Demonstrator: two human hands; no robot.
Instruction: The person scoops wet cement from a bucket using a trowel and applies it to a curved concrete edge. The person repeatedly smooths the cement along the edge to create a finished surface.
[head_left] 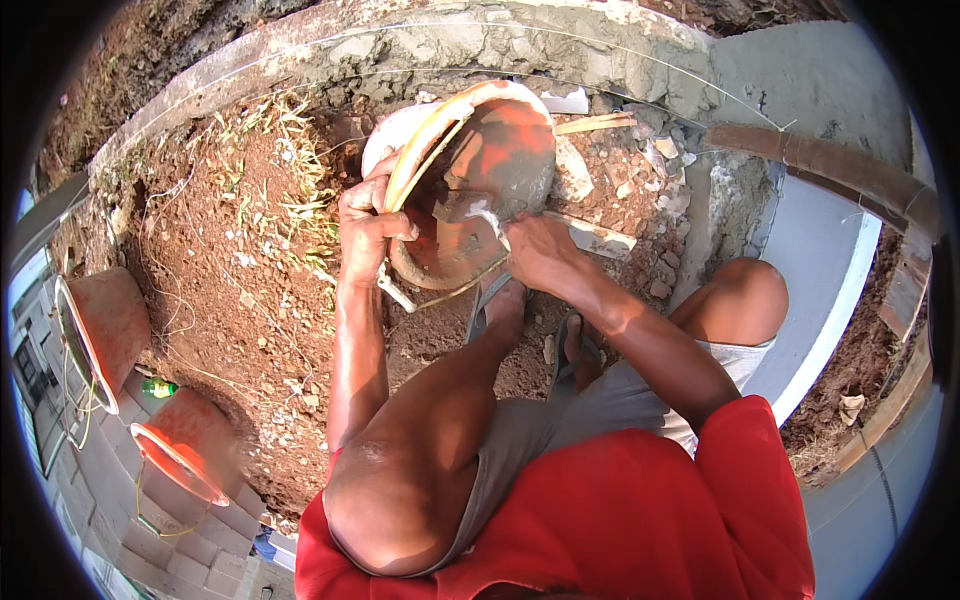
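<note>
An orange bucket [500,150], its inside smeared with grey mortar, lies tipped with its mouth turned toward me. My left hand [370,225] is closed round the left side of its rim. Below that hand hangs the white grip [397,290] of the bucket's wire handle. At the lower right of the mouth, my right hand [545,250] is closed, its knuckles up. From its fingers a whitish, crumpled strip [488,217] reaches into the bucket; its kind is unclear. The fingertips of the right hand are hidden.
Two more orange buckets [110,315] [190,440] lie tipped at the left, near grey paving [100,490] and a green bottle [158,387]. Rubble [650,180] lies right of the held bucket. A taut string runs along the rough mortared wall [450,45] at the back.
</note>
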